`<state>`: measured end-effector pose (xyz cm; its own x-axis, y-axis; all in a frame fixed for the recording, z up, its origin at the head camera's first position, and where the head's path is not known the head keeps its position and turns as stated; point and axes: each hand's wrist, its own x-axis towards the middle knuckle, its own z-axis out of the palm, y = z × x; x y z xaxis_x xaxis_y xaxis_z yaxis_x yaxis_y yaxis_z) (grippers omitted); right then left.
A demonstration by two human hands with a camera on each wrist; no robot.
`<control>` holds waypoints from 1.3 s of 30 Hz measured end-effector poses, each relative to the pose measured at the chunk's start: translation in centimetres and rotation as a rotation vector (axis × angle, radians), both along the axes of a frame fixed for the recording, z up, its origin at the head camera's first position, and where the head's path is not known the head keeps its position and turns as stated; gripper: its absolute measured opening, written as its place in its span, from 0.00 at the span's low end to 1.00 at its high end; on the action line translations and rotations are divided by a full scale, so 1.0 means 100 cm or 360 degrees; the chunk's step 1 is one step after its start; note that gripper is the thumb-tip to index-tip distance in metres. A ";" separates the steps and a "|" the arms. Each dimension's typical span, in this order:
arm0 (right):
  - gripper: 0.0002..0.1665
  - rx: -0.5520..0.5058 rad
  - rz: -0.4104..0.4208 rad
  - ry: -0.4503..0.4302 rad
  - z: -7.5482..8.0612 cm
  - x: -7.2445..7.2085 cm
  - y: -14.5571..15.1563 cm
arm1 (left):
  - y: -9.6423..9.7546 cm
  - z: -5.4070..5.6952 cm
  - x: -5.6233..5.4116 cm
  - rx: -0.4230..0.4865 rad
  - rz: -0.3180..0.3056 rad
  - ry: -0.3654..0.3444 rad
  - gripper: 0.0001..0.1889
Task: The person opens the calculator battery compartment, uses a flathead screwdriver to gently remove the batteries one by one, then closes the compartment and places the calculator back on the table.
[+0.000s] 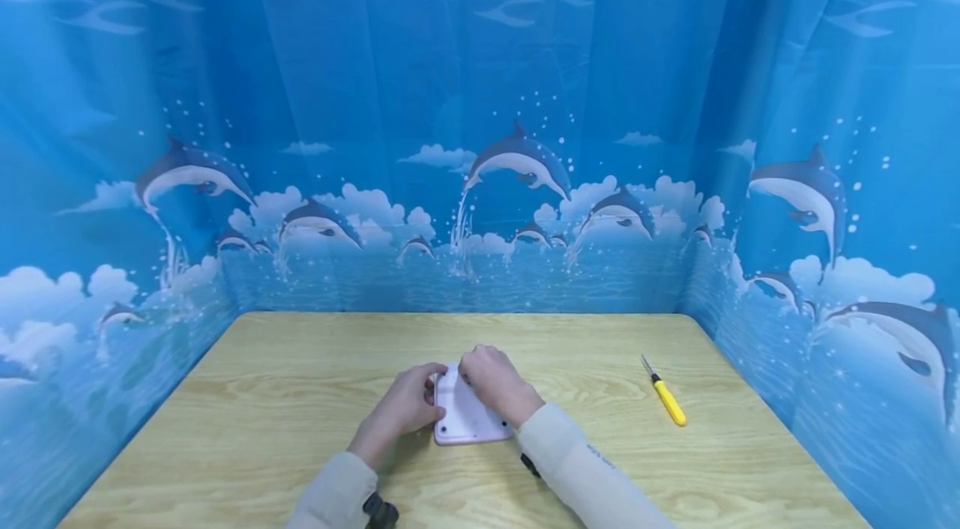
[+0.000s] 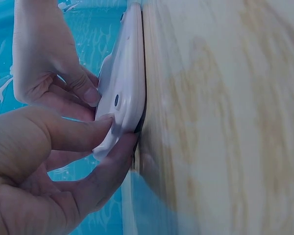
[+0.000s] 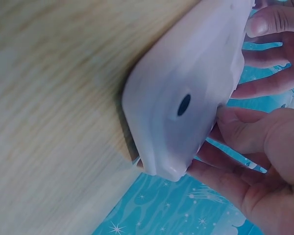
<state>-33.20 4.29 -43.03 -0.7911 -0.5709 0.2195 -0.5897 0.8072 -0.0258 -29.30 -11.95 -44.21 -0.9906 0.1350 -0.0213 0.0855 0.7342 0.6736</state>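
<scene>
A flat white plastic case (image 1: 472, 416) with a pinkish rim and rounded corners lies on the table. Dark round spots mark its near corners. My left hand (image 1: 408, 401) pinches its left edge; in the left wrist view the thumb (image 2: 105, 122) lies on the upper face and a finger reaches beneath the rim. Bent over the far part of the case is my right hand (image 1: 497, 379). Its thumb (image 3: 230, 122) presses on the case in the right wrist view, with the other fingers curled at the edge. Part of the far end is hidden behind the right hand.
To the right, a screwdriver (image 1: 667, 400) with a yellow handle lies on the wood-grained table (image 1: 300, 362), its shaft pointing away. Blue curtains (image 1: 480, 179) printed with dolphins hang behind the table and along both sides.
</scene>
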 end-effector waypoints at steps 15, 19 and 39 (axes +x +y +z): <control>0.08 0.0008 0.0028 0.0045 -0.001 0.000 0.000 | 0.001 0.001 0.002 0.0003 0.0007 0.0008 0.35; 0.07 0.0015 0.0022 0.0033 -0.002 -0.001 0.000 | 0.000 0.000 0.002 0.0002 -0.0015 0.0030 0.35; 0.11 0.0047 0.0003 -0.0068 0.001 0.004 -0.002 | -0.002 -0.001 0.001 0.0011 -0.0037 0.0061 0.35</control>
<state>-32.81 4.12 -42.91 -0.7984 -0.5780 0.1685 -0.5899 0.8070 -0.0269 -29.21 -12.13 -44.29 -0.9873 0.1577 0.0175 0.1281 0.7271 0.6745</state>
